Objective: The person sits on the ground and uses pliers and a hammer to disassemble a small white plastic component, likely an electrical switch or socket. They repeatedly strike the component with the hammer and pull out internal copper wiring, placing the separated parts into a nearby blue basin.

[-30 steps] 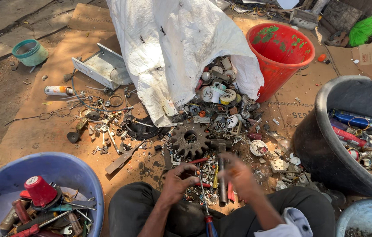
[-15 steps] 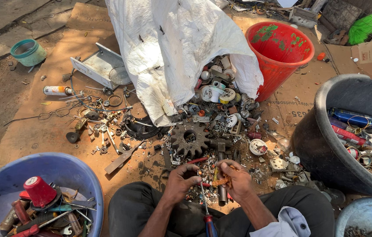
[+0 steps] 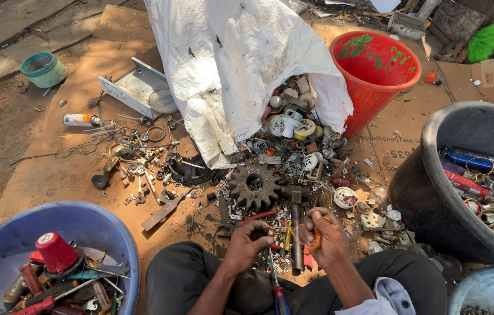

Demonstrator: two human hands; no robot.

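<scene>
My left hand (image 3: 248, 240) rests with bent fingers on the small scrap in front of my knees, beside a red-handled tool (image 3: 260, 216). Whether it holds anything is hidden. My right hand (image 3: 330, 236) is closed on an orange-brown wire piece (image 3: 316, 240), with a thin wire loop (image 3: 321, 210) showing above the knuckles. Between the hands lie a long hammer-like metal bar (image 3: 296, 233) and a screwdriver (image 3: 277, 289) with a red and blue handle. A large rusty gear (image 3: 252, 186) sits just beyond them.
A white sack (image 3: 229, 64) spills metal parts onto cardboard. A red bucket (image 3: 375, 76) stands at the back right, a black tub (image 3: 433, 192) of cans at right, and a blue basin (image 3: 2, 251) of tools at lower left. A metal tray (image 3: 136, 87) and spray can (image 3: 80, 120) lie left.
My right hand left the long metal bar and closed on the orange-brown wire piece. My left hand stayed on the scrap, shifting only a little.
</scene>
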